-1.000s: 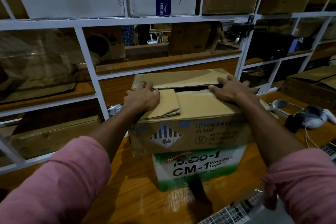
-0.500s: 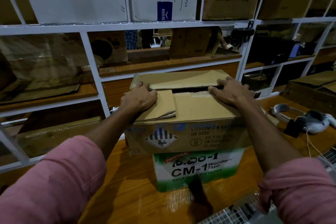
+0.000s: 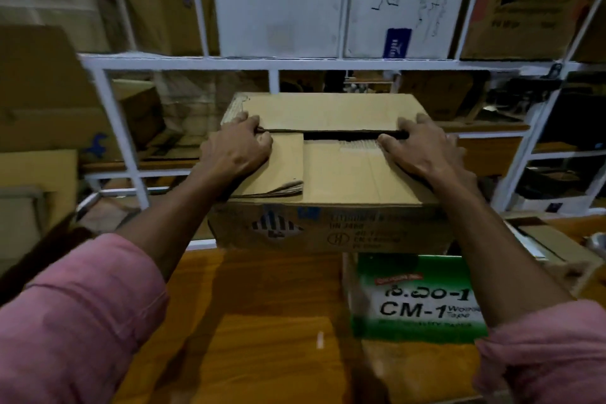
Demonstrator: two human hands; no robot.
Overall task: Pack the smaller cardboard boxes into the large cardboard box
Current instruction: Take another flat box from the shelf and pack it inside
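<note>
A brown cardboard box (image 3: 341, 174) with a battery hazard label on its front is held up in the middle of the view. My left hand (image 3: 239, 151) grips its top left, with fingers hooked into the dark gap between the flaps. At the top right my right hand (image 3: 423, 151) grips the same gap, its thumb on the near flap. The brown box partly overlaps a green and white CM-1 tape box (image 3: 416, 302), which sits on the wooden table (image 3: 262, 321) below and to the right.
A white metal shelf rack (image 3: 295, 62) stands right behind the box, stacked with white cartons (image 3: 278, 3) and brown ones. Another brown box (image 3: 554, 249) lies at the right on the table. More cartons crowd the left side.
The brown box has come off the green CM-1 box, up and to the left. Both hands have stayed at the flap gap, and my view has swung left.
</note>
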